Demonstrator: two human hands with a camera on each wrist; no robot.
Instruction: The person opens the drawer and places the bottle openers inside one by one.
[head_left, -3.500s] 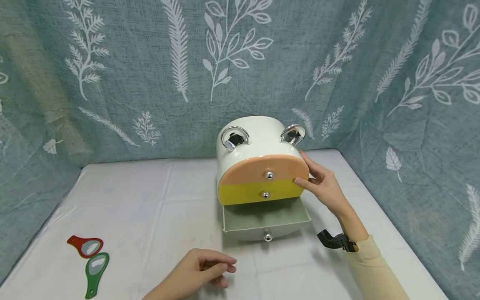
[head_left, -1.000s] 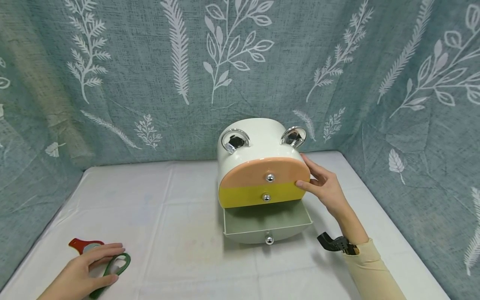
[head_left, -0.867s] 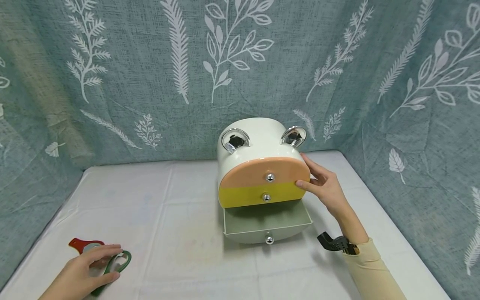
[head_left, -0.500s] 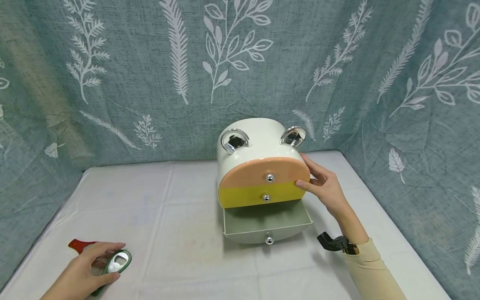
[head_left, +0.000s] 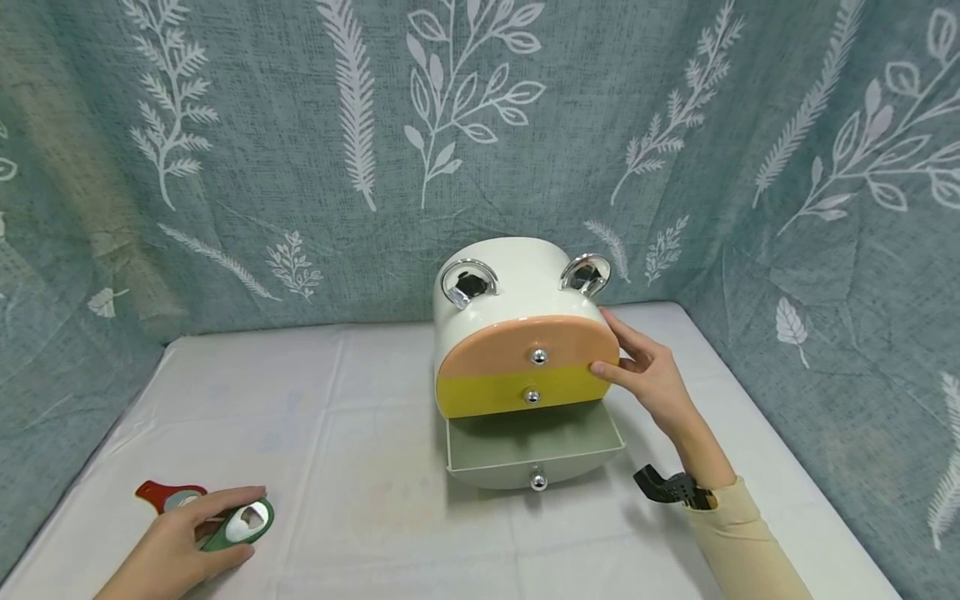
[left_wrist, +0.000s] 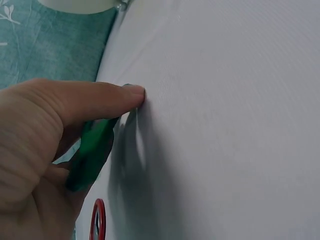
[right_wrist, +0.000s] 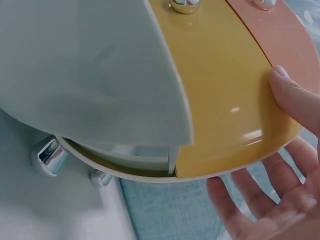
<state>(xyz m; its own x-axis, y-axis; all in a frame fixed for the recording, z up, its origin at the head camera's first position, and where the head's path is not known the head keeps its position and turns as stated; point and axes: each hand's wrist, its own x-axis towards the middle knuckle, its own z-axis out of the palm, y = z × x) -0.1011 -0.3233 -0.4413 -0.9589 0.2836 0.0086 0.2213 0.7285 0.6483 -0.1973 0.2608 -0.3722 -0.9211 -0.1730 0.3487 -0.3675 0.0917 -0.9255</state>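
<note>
At the front left, my left hand (head_left: 180, 542) pinches a green bottle opener (head_left: 247, 523) between thumb and fingers, its metal end tilted up. In the left wrist view the green bottle opener (left_wrist: 92, 155) appears edge-on under a finger, its shadow falling on the cloth. A red bottle opener (head_left: 159, 493) lies just behind that hand. My right hand (head_left: 652, 379) grips the right side of a small white drawer cabinet (head_left: 517, 275), thumb on the front, fingers round the side. The grey-green bottom drawer (head_left: 495, 477) is pulled out; the yellow drawer (head_left: 562, 383) and orange drawer (head_left: 495, 350) are closed.
A white cloth (head_left: 375, 433) covers the table. Two shiny round eyes stick up from the cabinet's top, and each drawer has a silver knob (head_left: 538, 482). Behind and to both sides hangs a teal curtain (head_left: 300, 150) with white leaf patterns.
My left hand has moved from the front middle to the left, taken hold of the green bottle opener, and raised it slightly rightward. The right hand stays on the cabinet.
</note>
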